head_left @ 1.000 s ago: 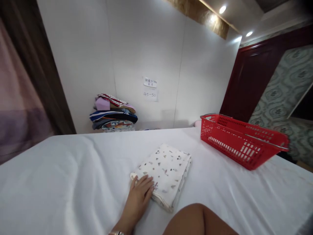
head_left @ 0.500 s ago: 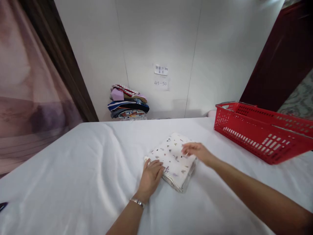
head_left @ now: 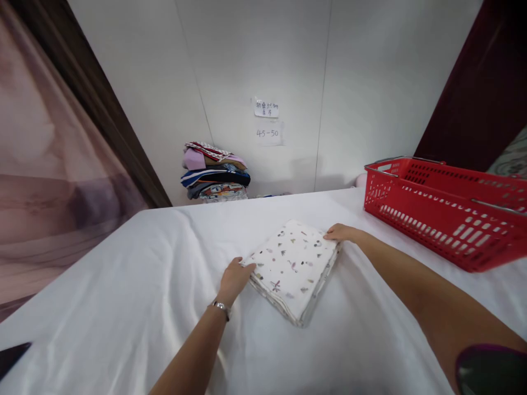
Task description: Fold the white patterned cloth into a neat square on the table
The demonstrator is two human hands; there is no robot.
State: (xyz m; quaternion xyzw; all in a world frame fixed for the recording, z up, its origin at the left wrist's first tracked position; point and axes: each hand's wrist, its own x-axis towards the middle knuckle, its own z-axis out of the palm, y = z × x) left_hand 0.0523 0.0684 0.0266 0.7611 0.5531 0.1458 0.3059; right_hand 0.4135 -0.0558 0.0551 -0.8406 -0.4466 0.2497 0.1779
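A folded white cloth [head_left: 290, 266] with a small scattered print lies flat on the white-covered table [head_left: 123, 296], its layered edges facing me. At its left corner my left hand [head_left: 235, 278], with a metal bracelet at the wrist, has the thumb on top and the fingers at the edge, closed on the cloth. My right hand [head_left: 341, 232] grips the far right corner between thumb and fingers. The fingertips under the cloth are partly hidden on both sides.
To the right stands a red plastic basket [head_left: 436, 214] with metal handles. A pile of folded clothes [head_left: 216, 173] sits beyond the table's far edge, by the wall with paper notes [head_left: 269, 133]. A dark flat object [head_left: 12, 356] lies at the left edge.
My left hand has slid from the cloth's top outward to its left corner. My right hand has moved from above the cloth to its far right corner and taken hold there.
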